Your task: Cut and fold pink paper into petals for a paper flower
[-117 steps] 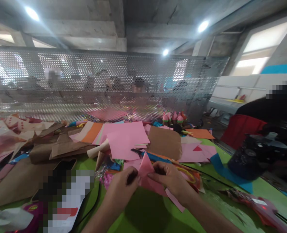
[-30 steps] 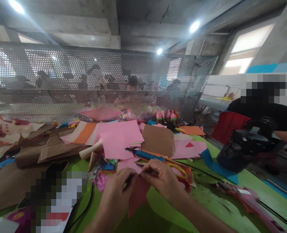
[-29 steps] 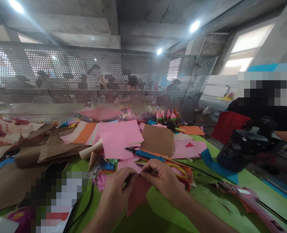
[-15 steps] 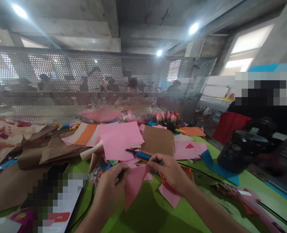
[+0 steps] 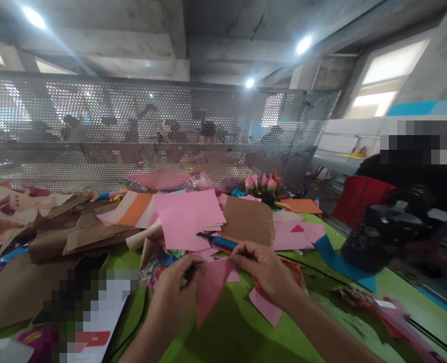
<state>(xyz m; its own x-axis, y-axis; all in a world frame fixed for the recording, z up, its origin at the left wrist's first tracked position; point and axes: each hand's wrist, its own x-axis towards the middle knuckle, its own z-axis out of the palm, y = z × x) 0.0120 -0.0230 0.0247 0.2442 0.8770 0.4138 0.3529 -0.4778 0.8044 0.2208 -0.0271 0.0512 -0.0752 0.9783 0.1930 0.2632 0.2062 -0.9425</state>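
Paper [image 5: 211, 287], pink and pointed at the bottom, hangs above the green counter [image 5: 223, 340]. It should handle light, thin and easily creased, best held by its upper corners. The left hand [image 5: 178, 282] and right hand [image 5: 259, 264] each have a fingertip grip pinching one. Beyond lies a blue cutter [image 5: 223, 243]. A second ago the hands nearly met; now they stand apart, the top edge spread between.
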